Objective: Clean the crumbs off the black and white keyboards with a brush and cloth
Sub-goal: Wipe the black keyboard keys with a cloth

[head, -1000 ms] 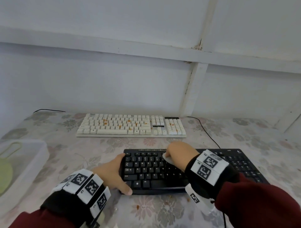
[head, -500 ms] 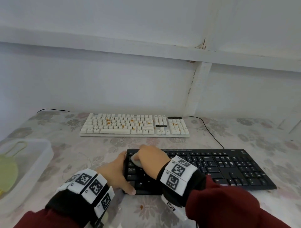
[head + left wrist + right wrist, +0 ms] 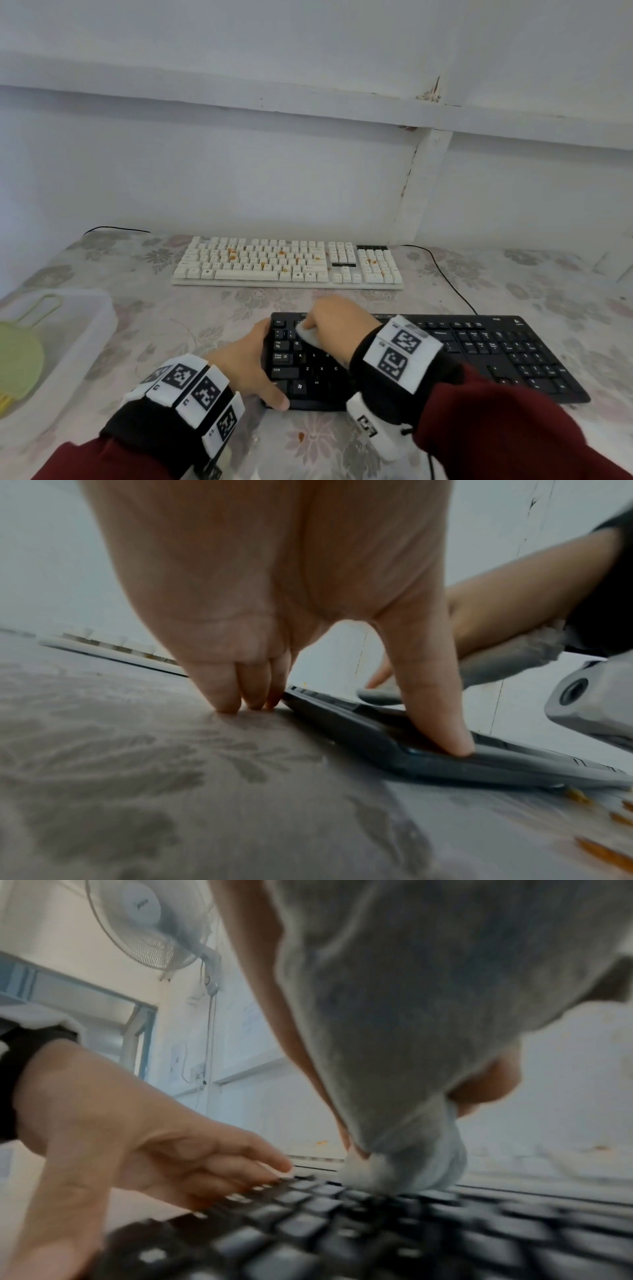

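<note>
The black keyboard (image 3: 479, 353) lies near me on the flowered tablecloth. My right hand (image 3: 322, 323) grips a bunched grey-white cloth (image 3: 307, 338) and presses it on the keyboard's upper-left keys (image 3: 308, 1229); the cloth (image 3: 411, 1042) fills the right wrist view. My left hand (image 3: 255, 359) braces the keyboard's left end: the thumb (image 3: 445, 737) presses its front corner and the straight fingers (image 3: 236, 696) touch the table beside it. The white keyboard (image 3: 287, 265) lies behind, dotted with orange crumbs.
A clear plastic box (image 3: 89, 329) at the left edge holds a green object with a loop handle (image 3: 17, 359). Orange crumbs (image 3: 300, 435) lie on the cloth in front of the black keyboard. A black cable (image 3: 448, 281) runs back right. A wall stands close behind.
My right hand has slid the cloth leftward across the black keyboard, from its middle keys to the upper-left corner. The left hand stays at the left end.
</note>
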Tool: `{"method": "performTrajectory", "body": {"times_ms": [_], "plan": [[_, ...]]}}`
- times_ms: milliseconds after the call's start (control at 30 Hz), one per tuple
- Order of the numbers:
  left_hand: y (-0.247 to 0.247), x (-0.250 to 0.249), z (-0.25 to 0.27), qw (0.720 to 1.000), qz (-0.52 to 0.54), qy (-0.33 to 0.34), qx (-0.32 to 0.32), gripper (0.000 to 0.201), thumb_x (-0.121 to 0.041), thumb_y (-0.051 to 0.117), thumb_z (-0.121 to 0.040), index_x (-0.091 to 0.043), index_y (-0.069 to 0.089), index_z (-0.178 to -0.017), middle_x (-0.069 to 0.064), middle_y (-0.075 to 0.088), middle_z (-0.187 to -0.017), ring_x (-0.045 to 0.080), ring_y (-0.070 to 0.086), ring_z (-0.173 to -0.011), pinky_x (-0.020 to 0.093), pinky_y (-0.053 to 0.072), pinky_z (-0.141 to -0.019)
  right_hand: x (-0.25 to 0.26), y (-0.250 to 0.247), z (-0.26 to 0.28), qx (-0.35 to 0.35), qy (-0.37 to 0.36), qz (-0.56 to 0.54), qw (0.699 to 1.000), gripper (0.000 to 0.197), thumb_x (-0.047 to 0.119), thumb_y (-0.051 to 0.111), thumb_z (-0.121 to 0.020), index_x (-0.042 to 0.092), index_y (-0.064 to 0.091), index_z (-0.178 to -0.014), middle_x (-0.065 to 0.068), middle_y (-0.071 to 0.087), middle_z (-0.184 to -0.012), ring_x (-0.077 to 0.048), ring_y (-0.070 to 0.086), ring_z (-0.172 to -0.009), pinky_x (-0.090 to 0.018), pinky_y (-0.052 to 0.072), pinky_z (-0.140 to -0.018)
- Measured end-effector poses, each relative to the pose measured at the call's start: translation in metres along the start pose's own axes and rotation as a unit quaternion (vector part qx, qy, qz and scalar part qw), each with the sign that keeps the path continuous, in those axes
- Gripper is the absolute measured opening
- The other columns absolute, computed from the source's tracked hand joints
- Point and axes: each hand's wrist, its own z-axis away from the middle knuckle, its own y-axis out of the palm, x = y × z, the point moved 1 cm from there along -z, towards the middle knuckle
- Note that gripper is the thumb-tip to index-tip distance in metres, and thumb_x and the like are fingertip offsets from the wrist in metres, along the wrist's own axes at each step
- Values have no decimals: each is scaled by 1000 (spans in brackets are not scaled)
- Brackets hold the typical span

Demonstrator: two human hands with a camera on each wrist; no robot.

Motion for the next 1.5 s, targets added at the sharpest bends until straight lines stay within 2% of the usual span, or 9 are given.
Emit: {"method": "performTrajectory", "body": {"times_ms": [167, 333, 467, 567, 733, 900, 1067, 1367, 1500], "plan": [[0, -3, 0, 1000, -9, -6, -7, 117, -7, 85, -60, -19, 5, -145, -6, 45, -128, 12, 44, -121, 29, 40, -103, 39, 11, -9, 1, -53, 29, 998, 21, 12, 44, -94, 5, 64, -92, -6, 39, -86, -24, 40, -76, -29, 33, -55], [1, -1, -2, 1000, 11, -1, 7, 119, -10, 86, -56, -18, 7, -144, -16, 42, -120, 10, 41, -121, 27, 36, -105, 17, 3, 17, -5, -60, 25, 998, 37, -3, 41, -85, 17, 26, -58, -6, 38, -85, -24, 36, -78, -32, 34, -58], [0, 2, -2, 1000, 14, -11, 4, 122, -16, 87, -53, -23, 8, -145, -14, 42, -129, 11, 40, -125, 34, 33, -110, -12, -3, 34, 8, -39, 15, 999, 25, -13, 34, -64, 10, 41, -63, -11, 48, -94, -16, 35, -62, -27, 38, -59], [0, 3, -2, 1000, 19, -6, 9, 131, -28, 86, -38, -24, 9, -145, -14, 41, -132, 12, 40, -126, 37, 32, -111, -38, -2, 40, 13, 6, 29, 999, 19, -3, 38, -80, 8, 45, -67, -5, 40, -79, -14, 30, -54, -22, 31, -50], [0, 5, -2, 999, 32, -1, 17, 134, -33, 86, -32, -25, 12, -143, -17, 41, -130, 12, 41, -127, 39, 32, -111, -59, -23, 32, 72, 54, 43, 995, 34, 24, 39, -98, 20, 66, -79, -2, 59, -78, -18, 50, -66, -29, 46, -86], [-1, 5, -2, 1000, 17, -14, 20, 128, -29, 86, -40, -28, 10, -143, -21, 41, -126, 10, 42, -124, 36, 33, -111, -67, -2, 35, 14, 34, -1, 999, 36, 13, 45, -92, 38, 41, -66, 5, 43, -81, -15, 42, -73, -22, 34, -59], [0, 5, -3, 999, 29, -16, 24, 126, -21, 88, -46, -26, 10, -144, -28, 39, -119, 8, 41, -123, 30, 32, -110, -90, -3, 58, -35, 22, 79, 996, 33, 3, 41, -83, 17, 24, -58, 5, 23, -66, -11, 23, -50, -23, 20, -48], [-2, 6, -2, 999, -2, -28, 27, 149, -41, 92, -25, -30, 6, -145, -22, 42, -127, 9, 44, -123, 35, 34, -110, -129, -15, 81, 0, 102, 123, 987, 31, 12, 39, -92, 15, 44, -61, 2, 22, -65, -18, 35, -50, -21, 22, -47], [-2, 6, -2, 999, 2, -35, 24, 137, -34, 88, -37, -30, 5, -145, -27, 42, -119, 8, 45, -122, 35, 34, -110, -128, -26, 67, 30, 150, 83, 985, 31, 28, 44, -96, 16, 73, -94, 0, 66, -83, -19, 62, -78, -18, 49, -78]]}}
